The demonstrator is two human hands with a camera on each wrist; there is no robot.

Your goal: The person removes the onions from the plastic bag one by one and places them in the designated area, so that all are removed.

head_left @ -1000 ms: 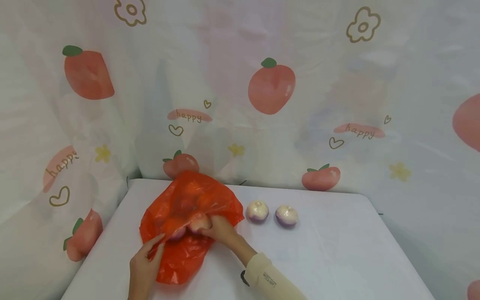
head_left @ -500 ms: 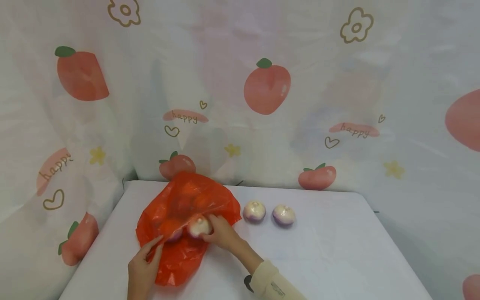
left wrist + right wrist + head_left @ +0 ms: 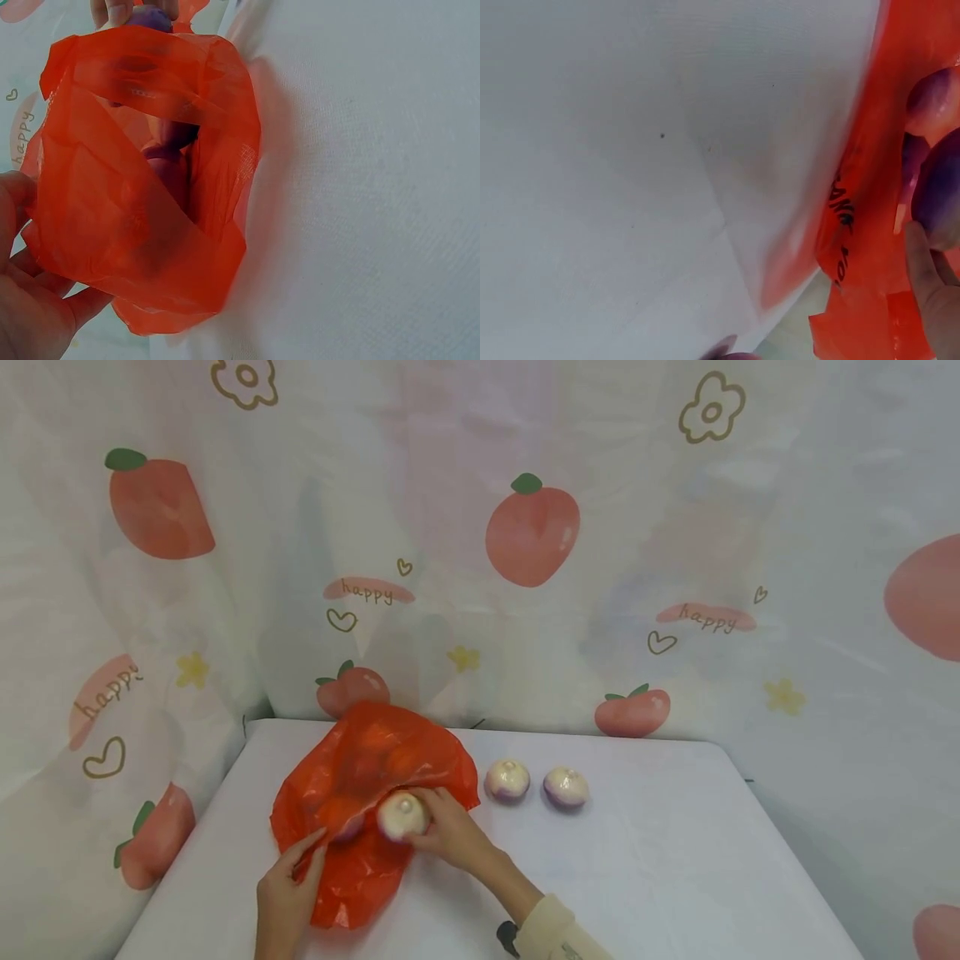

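My right hand (image 3: 456,837) grips a purple-and-white onion (image 3: 401,817), thumb and fingers on its right side, at the mouth of a thin red plastic bag (image 3: 360,893). Farther left, my left hand (image 3: 287,889) pinches the edge of the bag between thumb and fingers. Another onion (image 3: 348,832) shows under that lifted edge. Through the bag's film, more round shapes appear, blurred by the plastic. From the left wrist, purple onions (image 3: 174,176) are visible within the bag's opening. The right wrist view has the gripped onion (image 3: 941,191) close beside other purple ones.
Two onions, a nearer-centre one (image 3: 507,780) and one to its right (image 3: 567,787), lie on the white table (image 3: 637,860) right of the bag. A printed cloth backdrop (image 3: 450,527) stands behind and to the sides.
My right hand has drawn the onion a little out from under the bag's edge, so more of its white top shows. My left hand keeps its pinch on the bag.
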